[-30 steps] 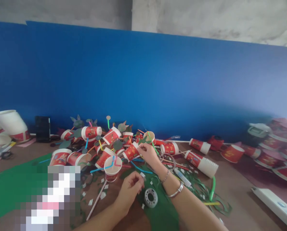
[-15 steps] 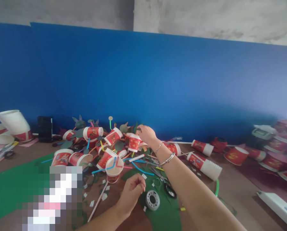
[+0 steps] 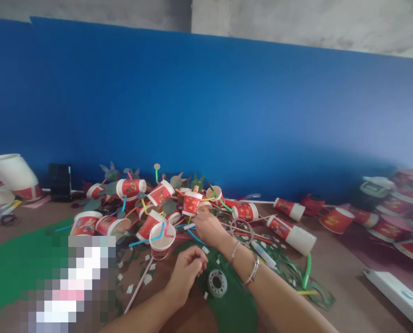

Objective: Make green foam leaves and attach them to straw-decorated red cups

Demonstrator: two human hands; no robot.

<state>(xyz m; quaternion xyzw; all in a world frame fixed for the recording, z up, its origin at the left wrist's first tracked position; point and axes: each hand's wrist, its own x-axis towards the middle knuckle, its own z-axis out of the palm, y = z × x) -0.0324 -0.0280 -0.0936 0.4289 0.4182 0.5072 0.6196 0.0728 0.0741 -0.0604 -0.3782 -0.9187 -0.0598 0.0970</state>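
Note:
My left hand (image 3: 189, 270) is over the near middle of the table, its fingers curled and the thumb pressed to them; anything inside is hidden. My right hand (image 3: 209, 229) reaches low into the pile, its blurred fingertips at the right end of a narrow white strip (image 3: 189, 226); I cannot tell whether they grip it. Just beyond stands a red paper cup (image 3: 192, 203), with a green paper leaf shape (image 3: 197, 181) behind it. Left of my hands is a white-rimmed paper cup (image 3: 162, 240) with blue and pink straws. A grey tape ring (image 3: 217, 283) lies between my forearms.
Red paper cups with straws and paper discs are heaped at the back. A glue stick (image 3: 264, 254) and green paper scraps lie to the right, near a stack of cups (image 3: 291, 233). A white power strip (image 3: 400, 291) is at far right. A blue panel (image 3: 206, 111) stands behind.
My right hand has come down and nearer from the back of the pile to the white strip, uncovering the green leaf shape. My left hand stays curled in nearly the same place.

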